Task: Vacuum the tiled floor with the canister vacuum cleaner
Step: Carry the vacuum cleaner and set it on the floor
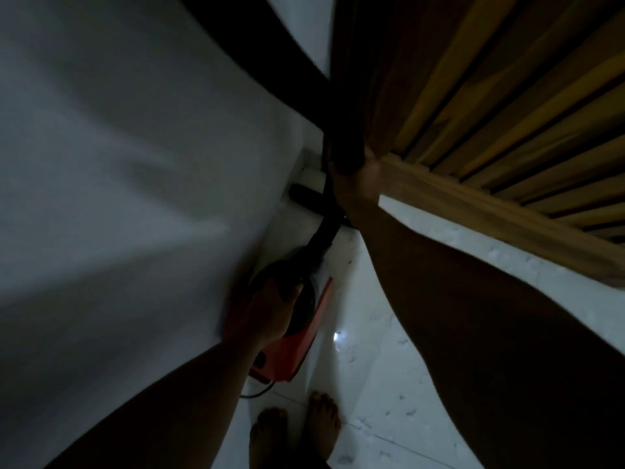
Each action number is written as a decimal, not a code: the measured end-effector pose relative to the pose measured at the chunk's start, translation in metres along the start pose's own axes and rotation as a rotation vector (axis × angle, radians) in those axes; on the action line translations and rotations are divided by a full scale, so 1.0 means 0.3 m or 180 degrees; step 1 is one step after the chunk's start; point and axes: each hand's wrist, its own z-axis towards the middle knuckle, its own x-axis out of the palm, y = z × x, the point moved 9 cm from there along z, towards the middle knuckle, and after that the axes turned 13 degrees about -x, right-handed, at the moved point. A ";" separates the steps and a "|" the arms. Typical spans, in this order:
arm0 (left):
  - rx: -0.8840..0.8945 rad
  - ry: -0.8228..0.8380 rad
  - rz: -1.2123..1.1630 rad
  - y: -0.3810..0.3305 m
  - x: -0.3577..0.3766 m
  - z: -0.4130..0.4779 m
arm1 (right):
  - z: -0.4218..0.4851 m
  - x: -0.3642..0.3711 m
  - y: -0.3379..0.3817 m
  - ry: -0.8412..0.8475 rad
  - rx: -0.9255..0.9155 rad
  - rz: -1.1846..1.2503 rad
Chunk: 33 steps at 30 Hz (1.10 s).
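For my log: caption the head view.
Left hand grips red vacuum cleaner; right hand holds dark tube beside slatted wooden frame.

We see a white, glossy tiled floor [389,367] with thin grout lines and one bright glint of light. Two bare feet [323,421] stand on it at the lower edge. A black floor nozzle [306,195] lies on the tile at the far end. A dark cord [255,395] curls on the floor beside the red canister vacuum cleaner [297,343]. In this dim view we cannot confirm whether the cleaner itself touches the floor.
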 end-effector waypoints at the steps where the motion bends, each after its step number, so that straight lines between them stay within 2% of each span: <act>1: -0.0025 0.0006 -0.0056 0.022 -0.004 -0.011 | -0.008 0.002 0.015 0.0040 0.0061 0.0064; 2: -0.0050 -0.0079 -0.0062 0.037 -0.023 -0.022 | -0.011 0.017 0.017 0.0069 0.0114 0.0237; 5: 0.0077 -0.0226 -0.0140 0.051 -0.055 -0.023 | 0.000 0.049 0.048 0.0262 0.0101 0.0012; 8: 0.0190 -0.0167 -0.0245 0.038 -0.057 -0.059 | 0.003 0.080 0.065 0.0288 -0.0176 0.0002; 12: 0.0093 -0.0199 -0.0356 0.044 -0.050 -0.047 | 0.014 0.096 0.070 0.0398 -0.0068 0.0017; 17: 0.0003 -0.0107 -0.0307 0.052 -0.059 -0.100 | -0.041 0.031 0.127 0.0139 -0.0220 -0.0345; 20: 0.0113 -0.0182 -0.0015 0.071 -0.085 -0.155 | -0.082 -0.006 0.162 -0.0077 -0.0296 -0.0475; 24: -0.0075 -0.0245 0.0015 0.131 -0.132 -0.235 | -0.144 -0.076 0.248 -0.0317 -0.0107 -0.0260; 33: -0.0051 -0.0248 -0.0026 0.136 -0.255 -0.596 | -0.339 -0.295 0.479 -0.0762 0.0391 0.0188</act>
